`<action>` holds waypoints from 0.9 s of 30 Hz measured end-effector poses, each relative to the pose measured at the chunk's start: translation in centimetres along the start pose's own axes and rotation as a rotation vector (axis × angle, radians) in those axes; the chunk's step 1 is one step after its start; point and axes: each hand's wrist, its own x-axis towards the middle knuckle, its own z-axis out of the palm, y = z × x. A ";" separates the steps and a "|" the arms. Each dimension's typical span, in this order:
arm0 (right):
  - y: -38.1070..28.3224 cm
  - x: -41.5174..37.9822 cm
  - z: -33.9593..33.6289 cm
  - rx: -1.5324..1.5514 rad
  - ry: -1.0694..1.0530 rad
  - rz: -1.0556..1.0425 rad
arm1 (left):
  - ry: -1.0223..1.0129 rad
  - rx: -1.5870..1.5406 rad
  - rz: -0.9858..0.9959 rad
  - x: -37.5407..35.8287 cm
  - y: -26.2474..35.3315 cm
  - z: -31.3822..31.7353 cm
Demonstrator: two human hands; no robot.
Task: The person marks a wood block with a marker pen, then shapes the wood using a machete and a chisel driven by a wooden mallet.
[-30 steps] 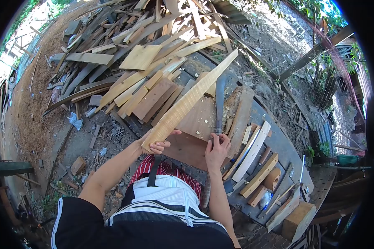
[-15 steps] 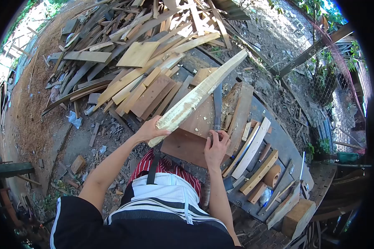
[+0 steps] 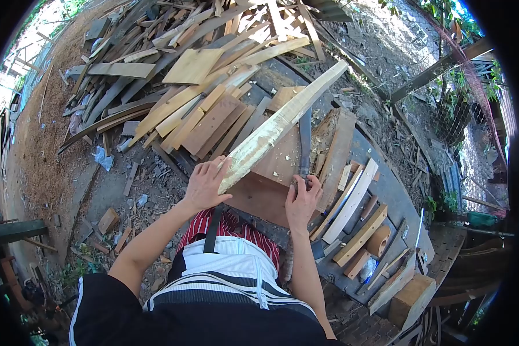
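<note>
A long, pale, slightly curved piece of wood (image 3: 277, 130) slants over a brown wooden block (image 3: 277, 167), its narrow end pointing away from me. My left hand (image 3: 205, 184) is at the broad near end, fingers along the left edge and thumb below the end, closed on it. My right hand (image 3: 304, 203) has its fingers curled round the handle of a machete (image 3: 304, 141). The dark blade points away from me beside the block, and its upper part passes close to the pale wood. Small wood chips lie on the block.
A dark work table (image 3: 398, 199) carries a white wooden strip (image 3: 352, 202), a tan wooden bar (image 3: 360, 236) and a wooden ring (image 3: 378, 241). Stacked boards (image 3: 213, 124) lie left of the block, with a large scrap pile (image 3: 173, 52) behind. Sawdust (image 3: 46, 144) covers ground at left.
My left hand has shifted its hold on the pale wood, with the thumb now below the end and fingers along the edge. The wood has moved slightly right. The right hand stays on the machete.
</note>
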 end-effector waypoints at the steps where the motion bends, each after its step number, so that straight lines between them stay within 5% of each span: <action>1: 0.0 0.0 0.0 -0.007 0.004 -0.004 | -0.043 0.074 -0.015 -0.2 0.2 0.7; 6: 0.1 0.1 0.0 -0.007 0.010 -0.006 | -0.057 0.009 -0.115 0.0 0.8 1.1; 8: 0.1 0.0 0.0 -0.005 0.010 0.003 | -0.110 -0.381 -0.175 0.4 0.2 -0.6; 12: -0.3 0.1 -0.1 -0.028 0.037 -0.016 | -0.140 -0.672 -0.172 1.0 -1.3 -1.1; 14: -0.1 0.0 0.0 -0.011 0.029 0.006 | -0.313 -1.253 -0.457 1.6 -0.4 -2.9; 20: -0.1 -0.2 0.2 -0.020 0.042 -0.004 | -0.397 -1.898 -0.530 1.4 0.6 -3.2; 27: 0.1 0.2 -0.1 0.022 0.027 0.023 | -0.567 -2.058 -0.700 1.7 -0.8 0.1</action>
